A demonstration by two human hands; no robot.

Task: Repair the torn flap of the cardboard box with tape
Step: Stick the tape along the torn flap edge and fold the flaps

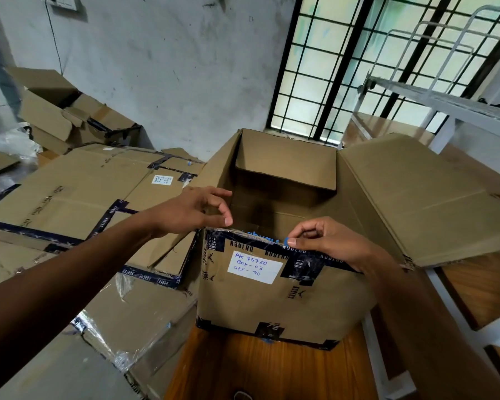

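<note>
An open cardboard box [272, 298] is being kept upright on a wooden table [243, 368], its near flap [257, 256] folded down outside over the front wall. A strip of clear tape [251, 232] is being stretched along the fold at the near rim. It is being pinched at one end by the left hand [194, 210] and at the other by the right hand [324, 241], thumb against forefinger, the remaining fingers being held curled.

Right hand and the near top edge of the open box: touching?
Touching. The head view shows the right hand with thumb and forefinger pinched on the taped near edge of the open box, no gap visible.
</note>
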